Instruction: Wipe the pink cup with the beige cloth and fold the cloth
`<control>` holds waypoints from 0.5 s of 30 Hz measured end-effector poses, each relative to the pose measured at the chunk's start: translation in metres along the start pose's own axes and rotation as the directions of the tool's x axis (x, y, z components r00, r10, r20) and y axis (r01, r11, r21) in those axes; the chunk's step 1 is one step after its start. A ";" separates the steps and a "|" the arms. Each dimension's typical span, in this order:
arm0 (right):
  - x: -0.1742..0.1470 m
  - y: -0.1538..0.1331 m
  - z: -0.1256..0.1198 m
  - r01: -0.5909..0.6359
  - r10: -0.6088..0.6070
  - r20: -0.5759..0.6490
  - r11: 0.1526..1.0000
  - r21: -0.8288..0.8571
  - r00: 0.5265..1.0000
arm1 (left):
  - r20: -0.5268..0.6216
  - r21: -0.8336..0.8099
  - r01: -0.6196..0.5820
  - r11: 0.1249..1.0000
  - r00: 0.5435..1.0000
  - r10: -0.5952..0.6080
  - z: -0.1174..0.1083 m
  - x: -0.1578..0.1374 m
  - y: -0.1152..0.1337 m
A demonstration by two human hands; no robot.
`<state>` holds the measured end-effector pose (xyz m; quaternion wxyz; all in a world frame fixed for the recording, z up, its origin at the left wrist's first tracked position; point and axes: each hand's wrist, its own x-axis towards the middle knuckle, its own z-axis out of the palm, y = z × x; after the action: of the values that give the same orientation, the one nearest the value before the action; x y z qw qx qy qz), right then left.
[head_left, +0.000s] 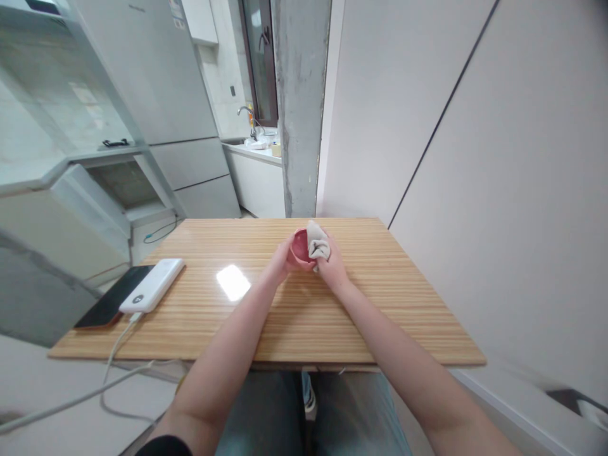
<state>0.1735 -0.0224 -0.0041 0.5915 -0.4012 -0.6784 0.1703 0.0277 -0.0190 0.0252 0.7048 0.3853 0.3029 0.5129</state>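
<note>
A small pink bowl (300, 248) is tilted on its side above the far middle of the wooden table (380, 304), its hollow partly in sight. My left hand (283, 258) is closed around its left side. In my right hand (334, 263) is a crumpled pale grey cloth (318, 242), pressed over the bowl's right rim. The cloth hides that part of the bowl and some of my right fingers. Whether the bowl's underside touches the table I cannot tell.
A white power bank (154, 285) with a plugged-in cable (114, 351) lies partly over a dark flat phone or tablet (107, 304) on the left. A white wall (451, 158) borders the table's right. Beyond stand a concrete pillar (303, 114) and a sink tap (249, 117).
</note>
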 end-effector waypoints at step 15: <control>-0.010 -0.019 0.008 0.197 -0.121 0.271 0.941 -0.274 0.955 | -0.229 -0.135 -0.055 0.989 0.973 0.023 -0.005 0.009 -0.001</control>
<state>0.1591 -0.0400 0.0007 0.4457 -0.4043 -0.7959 0.0665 0.0270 -0.0094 0.0216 0.6808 0.2797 0.3367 0.5873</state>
